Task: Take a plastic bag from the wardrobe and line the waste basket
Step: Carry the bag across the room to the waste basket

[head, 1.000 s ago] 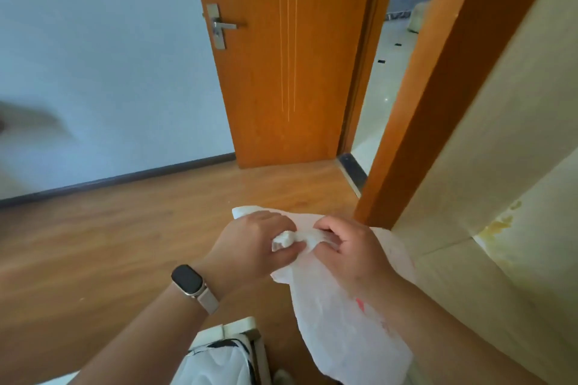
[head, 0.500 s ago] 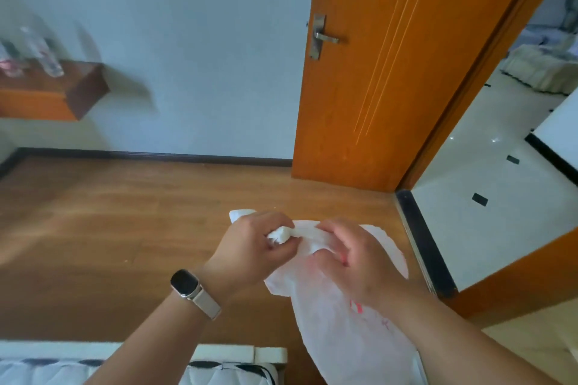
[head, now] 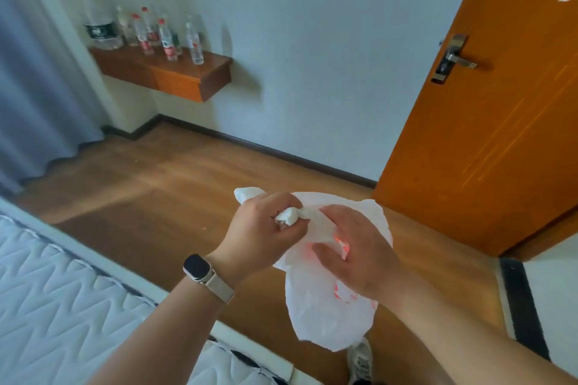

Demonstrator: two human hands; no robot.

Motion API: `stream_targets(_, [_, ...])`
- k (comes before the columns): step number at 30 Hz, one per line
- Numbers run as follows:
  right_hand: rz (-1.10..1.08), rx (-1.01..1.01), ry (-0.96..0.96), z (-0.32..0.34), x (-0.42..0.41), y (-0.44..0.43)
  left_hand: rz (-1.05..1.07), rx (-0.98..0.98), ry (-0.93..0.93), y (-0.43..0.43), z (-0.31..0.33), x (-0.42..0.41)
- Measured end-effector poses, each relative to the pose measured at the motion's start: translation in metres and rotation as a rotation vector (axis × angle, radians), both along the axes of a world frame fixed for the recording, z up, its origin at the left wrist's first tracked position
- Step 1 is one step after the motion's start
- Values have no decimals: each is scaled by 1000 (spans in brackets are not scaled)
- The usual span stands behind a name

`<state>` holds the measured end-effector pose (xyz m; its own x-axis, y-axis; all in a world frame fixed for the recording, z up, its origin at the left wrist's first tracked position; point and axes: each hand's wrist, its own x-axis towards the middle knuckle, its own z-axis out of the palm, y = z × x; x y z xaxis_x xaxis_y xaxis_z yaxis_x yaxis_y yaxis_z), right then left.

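Your left hand's fingers [head: 283,223] pinch the twisted top of the plastic bag [head: 328,306]; your right hand [head: 353,247] curls round the film just beside, the bag hanging over the floor [head: 175,184]. Work the knot loose gently, don't tear it; no basket shows yet.

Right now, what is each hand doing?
Left hand: closed, pinching the plastic bag's twisted top.
Right hand: fingers loosely curled, gripping the bag.
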<state>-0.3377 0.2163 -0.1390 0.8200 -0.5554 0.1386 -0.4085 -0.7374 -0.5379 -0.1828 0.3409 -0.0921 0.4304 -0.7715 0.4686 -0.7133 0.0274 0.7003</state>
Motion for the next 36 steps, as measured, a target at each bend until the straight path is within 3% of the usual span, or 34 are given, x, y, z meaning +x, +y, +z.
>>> stream_targets(7, [226, 70, -144, -16, 60, -66, 198, 57, 11, -36, -3, 31])
stream_targets(14, [406, 113, -206, -35, 118, -183, 407, 131, 84, -144, -8, 54])
stream_targets(23, [503, 92, -267, -45, 170, -328, 443, 206, 79, -290, -2, 88])
stream_targets(36, [622, 12, -219, -13, 234, -370, 615, 140, 169, -317, 20, 147])
